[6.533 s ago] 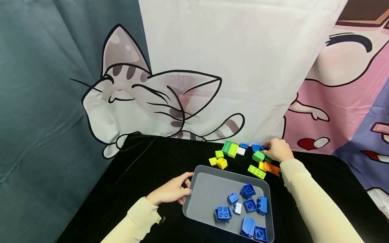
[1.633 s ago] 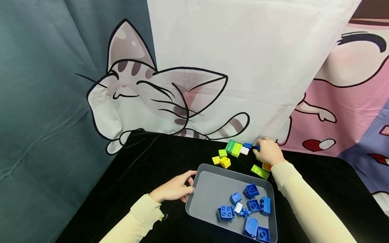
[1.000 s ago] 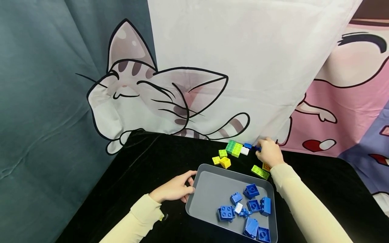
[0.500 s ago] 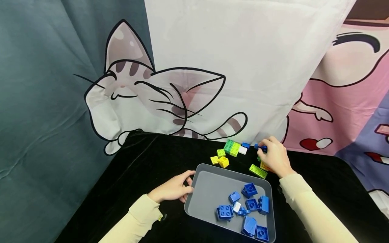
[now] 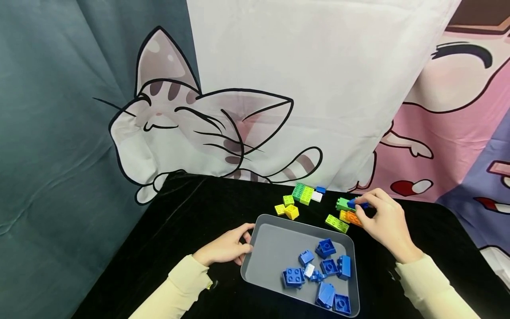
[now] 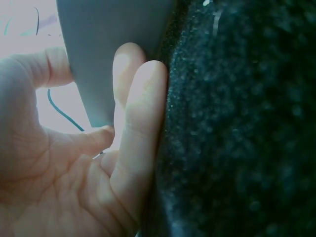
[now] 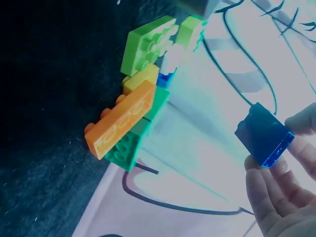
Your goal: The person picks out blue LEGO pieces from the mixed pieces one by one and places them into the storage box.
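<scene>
In the head view my left hand [image 5: 225,246] grips the left wall of a grey tray [image 5: 266,248]. The left wrist view shows its fingers along the tray's side [image 6: 96,59], close to the black cloth. My right hand [image 5: 386,220] pinches a blue brick [image 7: 264,134] between thumb and fingertips, raised over the back right of the table. In the head view that brick overlaps a green brick [image 5: 342,204]. Inside the tray lie several blue bricks, among them a two-by-two brick [image 5: 293,277], and one small white brick [image 5: 309,270].
Behind the tray lie yellow bricks [image 5: 291,212], lime bricks [image 5: 306,195], a white brick [image 5: 316,196] and a blue brick [image 5: 320,189]. Orange [image 7: 121,121] and yellow bricks sit by the green ones. A printed curtain [image 5: 255,133] hangs at the table's back edge.
A small blue brick now lies beside the white one in the tray. My right hand has lifted a blue brick from the back and drawn it rightward and nearer. The left hand stays at the tray.
</scene>
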`<state>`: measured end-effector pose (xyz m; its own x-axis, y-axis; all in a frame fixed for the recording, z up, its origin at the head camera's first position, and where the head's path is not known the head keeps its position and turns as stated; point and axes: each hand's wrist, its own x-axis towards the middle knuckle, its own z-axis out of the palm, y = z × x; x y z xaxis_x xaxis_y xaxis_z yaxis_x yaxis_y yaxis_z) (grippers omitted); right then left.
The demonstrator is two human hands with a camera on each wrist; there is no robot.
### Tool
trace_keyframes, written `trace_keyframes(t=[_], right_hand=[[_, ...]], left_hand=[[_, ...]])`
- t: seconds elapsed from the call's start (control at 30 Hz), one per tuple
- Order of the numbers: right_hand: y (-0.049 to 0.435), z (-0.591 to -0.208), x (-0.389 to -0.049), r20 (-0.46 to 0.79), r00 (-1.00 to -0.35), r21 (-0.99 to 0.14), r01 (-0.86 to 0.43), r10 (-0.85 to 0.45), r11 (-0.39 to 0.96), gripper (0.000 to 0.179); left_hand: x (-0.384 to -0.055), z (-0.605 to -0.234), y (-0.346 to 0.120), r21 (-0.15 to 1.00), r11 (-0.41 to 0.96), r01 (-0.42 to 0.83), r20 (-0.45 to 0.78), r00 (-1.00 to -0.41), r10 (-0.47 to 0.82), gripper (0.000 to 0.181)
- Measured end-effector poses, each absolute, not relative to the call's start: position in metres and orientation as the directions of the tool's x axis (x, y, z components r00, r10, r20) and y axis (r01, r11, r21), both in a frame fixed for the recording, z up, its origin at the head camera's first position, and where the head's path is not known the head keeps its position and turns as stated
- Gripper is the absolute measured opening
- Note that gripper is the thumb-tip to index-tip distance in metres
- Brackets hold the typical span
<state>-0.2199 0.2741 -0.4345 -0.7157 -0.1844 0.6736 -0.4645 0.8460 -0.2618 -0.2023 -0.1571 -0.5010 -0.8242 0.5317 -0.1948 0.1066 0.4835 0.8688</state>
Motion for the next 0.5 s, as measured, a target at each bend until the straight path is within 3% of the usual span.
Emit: trace_keyframes(t=[0.23, 0.5], right_hand=[[0.274, -0.432, -0.182, 0.691, -0.688, -0.253, -0.518, -0.222, 0.817, 0.016], [0.267, -0.434, -0.136, 0.61, -0.747, -0.276, -0.514, -0.265, 0.812, 0.02]], left_hand=[[-0.202, -0.501, -0.157, 0.871, 0.481, 0.094, -0.202, -0.826, 0.527, 0.065], [-0.201, -0.5, -0.157, 0.883, 0.462, 0.084, -0.201, -0.822, 0.532, 0.065]])
